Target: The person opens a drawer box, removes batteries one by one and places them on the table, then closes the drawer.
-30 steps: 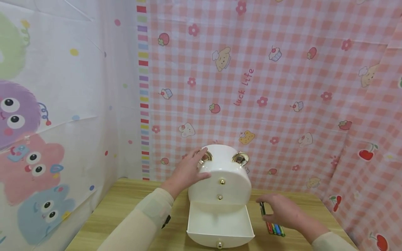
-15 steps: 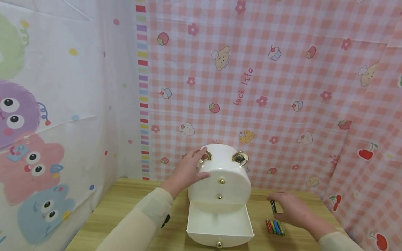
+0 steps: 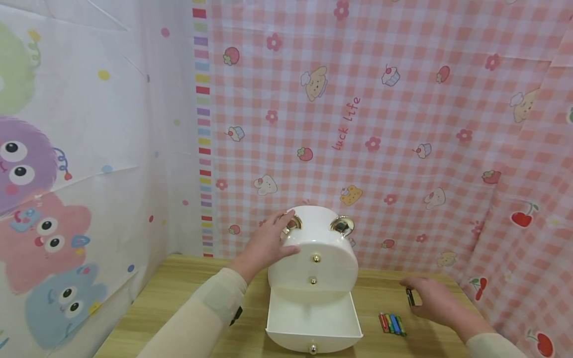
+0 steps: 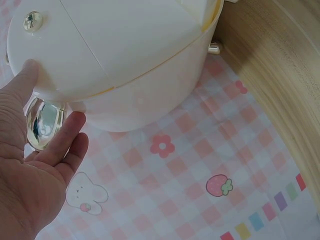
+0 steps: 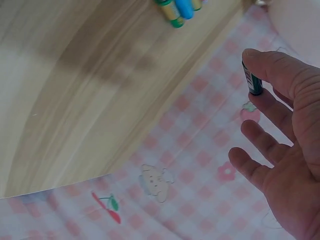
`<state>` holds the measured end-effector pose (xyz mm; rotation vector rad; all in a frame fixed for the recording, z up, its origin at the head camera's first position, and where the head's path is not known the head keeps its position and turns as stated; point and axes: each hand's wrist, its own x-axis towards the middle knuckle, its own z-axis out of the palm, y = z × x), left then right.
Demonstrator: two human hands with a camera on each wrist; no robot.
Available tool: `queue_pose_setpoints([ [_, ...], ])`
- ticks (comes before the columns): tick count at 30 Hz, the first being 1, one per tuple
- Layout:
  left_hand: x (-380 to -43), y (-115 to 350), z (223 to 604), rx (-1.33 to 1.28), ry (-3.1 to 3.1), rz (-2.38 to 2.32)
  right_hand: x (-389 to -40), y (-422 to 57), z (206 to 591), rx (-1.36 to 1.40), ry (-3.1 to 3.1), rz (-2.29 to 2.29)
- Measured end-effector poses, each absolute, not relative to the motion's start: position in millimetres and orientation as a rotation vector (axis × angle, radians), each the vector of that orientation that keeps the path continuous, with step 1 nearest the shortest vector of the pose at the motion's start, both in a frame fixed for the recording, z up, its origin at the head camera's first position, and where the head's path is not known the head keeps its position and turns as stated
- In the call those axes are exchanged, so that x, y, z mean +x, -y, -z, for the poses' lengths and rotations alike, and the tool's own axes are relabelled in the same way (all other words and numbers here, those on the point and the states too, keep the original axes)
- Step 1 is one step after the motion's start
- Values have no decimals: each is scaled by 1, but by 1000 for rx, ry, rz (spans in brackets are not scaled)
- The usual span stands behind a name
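A white storage box with gold ear-shaped trims and round gold knobs stands on the wooden table, its bottom drawer pulled out with a bare floor. My left hand holds the box at its left ear; in the left wrist view the thumb lies on the front and the fingers reach round the gold ear. To the right, my right hand pinches a short dark-green cylinder with white markings end to end between thumb and finger, the other fingers loose.
Several small coloured cylinders, red, yellow, blue and green, lie side by side on the table right of the drawer. A pink checked cloth hangs behind the table, with a white printed cloth at the left.
My right hand has moved right, away from the box and past the row of cylinders, with the dark cylinder still pinched. The left hand and the box stay in place.
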<state>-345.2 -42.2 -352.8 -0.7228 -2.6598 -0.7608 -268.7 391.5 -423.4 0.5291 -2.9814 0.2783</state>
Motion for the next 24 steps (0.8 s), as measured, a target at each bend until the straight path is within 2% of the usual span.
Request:
queue_pose_setpoints([
  [24, -346, 41, 354, -698, 2670, 740, -271, -436, 454, 429, 3070, -284],
])
